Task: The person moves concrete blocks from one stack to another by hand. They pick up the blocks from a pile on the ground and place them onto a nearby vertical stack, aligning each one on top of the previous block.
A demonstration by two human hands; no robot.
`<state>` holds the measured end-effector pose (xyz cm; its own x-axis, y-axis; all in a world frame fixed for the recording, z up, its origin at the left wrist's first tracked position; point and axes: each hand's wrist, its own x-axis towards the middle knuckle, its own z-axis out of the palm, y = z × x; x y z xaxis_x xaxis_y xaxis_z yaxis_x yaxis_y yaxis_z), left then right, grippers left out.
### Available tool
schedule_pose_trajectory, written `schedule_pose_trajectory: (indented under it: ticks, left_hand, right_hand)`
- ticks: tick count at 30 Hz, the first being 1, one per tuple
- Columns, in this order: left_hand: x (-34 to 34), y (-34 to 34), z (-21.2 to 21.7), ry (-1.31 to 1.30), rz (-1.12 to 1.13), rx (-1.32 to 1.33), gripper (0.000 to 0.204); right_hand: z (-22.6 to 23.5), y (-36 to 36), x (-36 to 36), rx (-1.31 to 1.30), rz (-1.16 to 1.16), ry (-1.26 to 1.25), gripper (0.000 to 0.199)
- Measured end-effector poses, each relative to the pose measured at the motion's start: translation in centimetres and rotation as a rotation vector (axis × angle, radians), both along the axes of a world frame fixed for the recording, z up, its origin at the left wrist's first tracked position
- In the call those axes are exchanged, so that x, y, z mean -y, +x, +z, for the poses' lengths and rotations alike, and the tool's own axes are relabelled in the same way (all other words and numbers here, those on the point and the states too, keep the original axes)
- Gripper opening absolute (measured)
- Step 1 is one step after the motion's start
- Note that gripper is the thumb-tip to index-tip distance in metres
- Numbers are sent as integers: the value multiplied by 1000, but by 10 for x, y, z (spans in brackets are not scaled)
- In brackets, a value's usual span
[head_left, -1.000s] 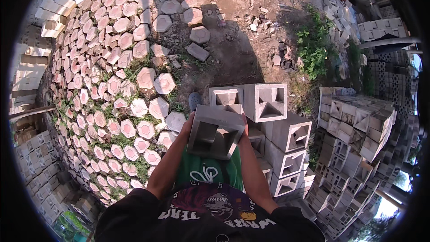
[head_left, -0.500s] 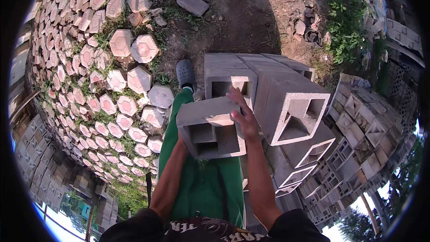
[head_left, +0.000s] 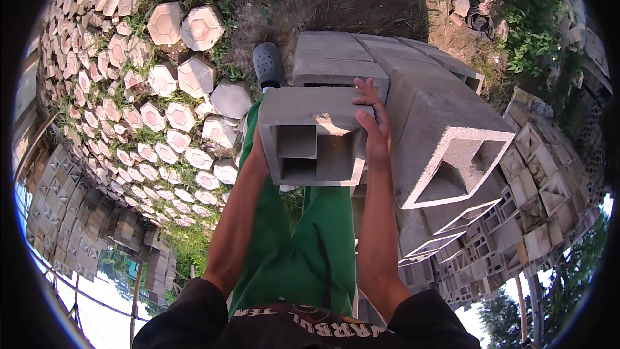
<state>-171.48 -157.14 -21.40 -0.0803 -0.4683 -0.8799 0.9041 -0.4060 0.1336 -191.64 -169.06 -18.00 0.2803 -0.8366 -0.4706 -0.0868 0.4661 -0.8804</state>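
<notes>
A grey hollow concrete block [head_left: 300,105] is held up in front of my legs, its divided openings facing me. My left hand [head_left: 259,155] presses against its left side, with the fingers mostly hidden behind the block. On the right side my right hand [head_left: 376,123] grips the block, thumb and fingers at its upper right edge. Just beyond it lies a similar concrete block [head_left: 339,70] at the near end of a row, its opening largely covered by the held one.
More concrete blocks [head_left: 445,108] are stacked close on my right. Hexagonal paving stones [head_left: 197,76] spread over grassy ground to the left. My clog [head_left: 267,63] stands beside the row. Rubble [head_left: 462,5] and green plants [head_left: 529,32] lie farther off, with decorative blocks [head_left: 536,174] piled at far right.
The held block has turned from a slight tilt to nearly level and now hides more of the row's near opening. Both hands have stayed on it. The whole view has shifted.
</notes>
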Motion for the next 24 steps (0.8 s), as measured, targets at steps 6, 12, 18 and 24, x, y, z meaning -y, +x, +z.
schedule_pose_trajectory:
  ticks: [6,12,18,24]
  left_hand:
    - [10,-3,9,174,28,8,54]
    - [-2,3,-6,-89,28,-102,59]
    - [6,0,-7,29,-54,-73,63]
    - [3,3,-17,134,-63,-65,64]
  right_hand:
    - [4,-1,4,12,-9,32,24]
    - [21,7,19,-33,-75,71,25]
    - [7,1,25,-3,-50,40,31]
    - [58,21,5,-566,1,29,63]
